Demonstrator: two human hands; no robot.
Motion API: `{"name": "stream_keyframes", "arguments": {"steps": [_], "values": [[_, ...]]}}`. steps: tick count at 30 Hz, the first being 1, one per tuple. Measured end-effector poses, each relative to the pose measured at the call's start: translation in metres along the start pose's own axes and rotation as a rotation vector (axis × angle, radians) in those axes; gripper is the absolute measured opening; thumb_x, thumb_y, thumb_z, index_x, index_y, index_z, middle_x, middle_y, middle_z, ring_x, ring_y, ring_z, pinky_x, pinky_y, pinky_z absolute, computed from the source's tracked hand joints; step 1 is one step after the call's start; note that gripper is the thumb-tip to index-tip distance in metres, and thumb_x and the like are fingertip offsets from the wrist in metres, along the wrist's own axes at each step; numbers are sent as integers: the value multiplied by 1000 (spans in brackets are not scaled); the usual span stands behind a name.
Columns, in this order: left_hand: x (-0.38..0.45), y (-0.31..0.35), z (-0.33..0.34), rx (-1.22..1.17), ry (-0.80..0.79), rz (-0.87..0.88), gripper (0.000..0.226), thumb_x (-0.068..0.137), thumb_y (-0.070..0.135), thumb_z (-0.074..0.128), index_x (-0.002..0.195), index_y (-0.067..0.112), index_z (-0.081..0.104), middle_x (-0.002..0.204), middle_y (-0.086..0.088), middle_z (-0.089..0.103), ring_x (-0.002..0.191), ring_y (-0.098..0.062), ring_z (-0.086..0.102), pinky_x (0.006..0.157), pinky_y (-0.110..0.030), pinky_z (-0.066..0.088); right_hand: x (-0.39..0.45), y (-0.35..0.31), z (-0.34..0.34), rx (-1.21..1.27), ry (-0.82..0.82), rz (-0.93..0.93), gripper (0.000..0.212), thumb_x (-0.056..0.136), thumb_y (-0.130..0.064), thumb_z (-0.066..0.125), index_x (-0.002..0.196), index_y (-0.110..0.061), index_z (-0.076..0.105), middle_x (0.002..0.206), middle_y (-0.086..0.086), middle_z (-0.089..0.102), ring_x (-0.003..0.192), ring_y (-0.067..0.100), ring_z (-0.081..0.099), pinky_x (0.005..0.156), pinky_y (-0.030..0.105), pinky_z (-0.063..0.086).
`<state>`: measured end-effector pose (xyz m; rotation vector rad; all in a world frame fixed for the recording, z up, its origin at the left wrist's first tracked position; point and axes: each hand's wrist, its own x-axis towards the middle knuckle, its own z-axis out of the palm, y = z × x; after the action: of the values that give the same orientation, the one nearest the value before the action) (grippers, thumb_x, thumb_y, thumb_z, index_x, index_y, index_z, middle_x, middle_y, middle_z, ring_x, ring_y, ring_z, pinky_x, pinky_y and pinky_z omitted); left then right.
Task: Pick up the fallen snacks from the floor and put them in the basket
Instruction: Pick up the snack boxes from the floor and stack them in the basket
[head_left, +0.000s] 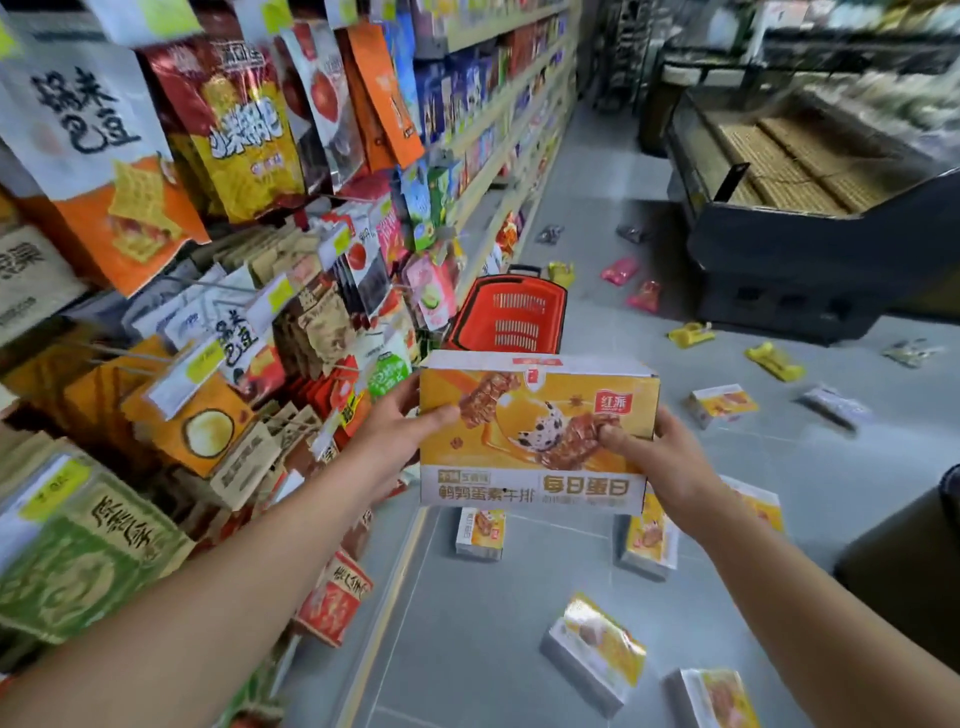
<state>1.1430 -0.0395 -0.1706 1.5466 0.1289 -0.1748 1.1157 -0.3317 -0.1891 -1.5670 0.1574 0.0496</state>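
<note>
L hand & R hand both grip box by its sides, held above floor, basket beyond.

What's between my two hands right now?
In the head view, an orange snack box spans the gap: the left hand grips its left edge, the right hand its right edge. The red basket stands beyond.

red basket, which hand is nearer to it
Left. The left hand grips the snack box just below-left of the red basket; the right hand sits farther right.
</note>
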Motion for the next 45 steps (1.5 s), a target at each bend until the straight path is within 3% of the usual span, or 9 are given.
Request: {"name": "stream_keyframes", "arguments": {"steps": [5,9,16,24,29,35,37,42,45], "values": [[66,11,29,68,-4,9,60,81,8,76,136,16,53,120,0,69,101,-16,68,88,-36,55,73,-6,-30,-71,-45,-37,35,86,1,72,117,-10,60,98,1,74,79,6,73,64,18,57],[126,8,34,131,6,11,59,85,7,73,138,18,52,123,4,67,99,-6,66,72,-18,54,137,2,-38,-151,-53,-27,38,84,2,74,118,-9,62,99,1,76,90,16,74,79,37,62],[251,-5,19,267,15,-4,70,81,27,79,142,34,46,129,8,62,116,-18,61,101,-46,49,264,8,-26,-301,-17,-36,35,78,-5,82,105,-19,67,97,-2,76,92,17,73,84,42,60],[393,12,27,175,-37,-87,68,86,24,75,140,46,43,126,16,60,120,-17,57,99,-40,45,391,-1,-6,-338,34,-30,60,76,4,81,128,-15,58,96,-19,70,78,-12,67,61,8,50],[473,22,49,121,-36,-123,52,90,30,69,135,46,49,116,24,63,113,-12,61,103,-46,46,467,-11,-19,-386,47,-94,69,76,-1,82,117,-46,50,109,-19,62,99,-1,62,72,11,50],[590,18,89,204,103,-161,29,94,38,61,119,46,49,110,23,61,111,-15,60,96,-45,50,595,4,-48,-424,-33,-92,63,77,2,81,131,-17,57,112,-17,66,109,13,65,77,14,54],[625,17,106,225,182,-181,30,94,37,60,122,38,48,104,21,59,108,-16,60,89,-37,49,636,7,-55,-396,-61,-57,61,77,7,78,127,-20,56,108,-19,66,104,4,65,72,8,52],[719,24,157,232,345,-219,35,94,29,62,128,28,53,100,21,61,94,-5,59,78,-29,45,769,15,-91,-378,-223,4,73,69,4,81,127,-31,54,121,-6,69,116,14,64,94,49,56],[757,29,171,220,371,-235,30,96,26,61,123,33,53,99,27,59,91,5,56,84,-28,44,822,12,-101,-338,-262,55,74,72,9,81,125,-35,51,120,-7,68,115,12,64,93,41,57]]}}
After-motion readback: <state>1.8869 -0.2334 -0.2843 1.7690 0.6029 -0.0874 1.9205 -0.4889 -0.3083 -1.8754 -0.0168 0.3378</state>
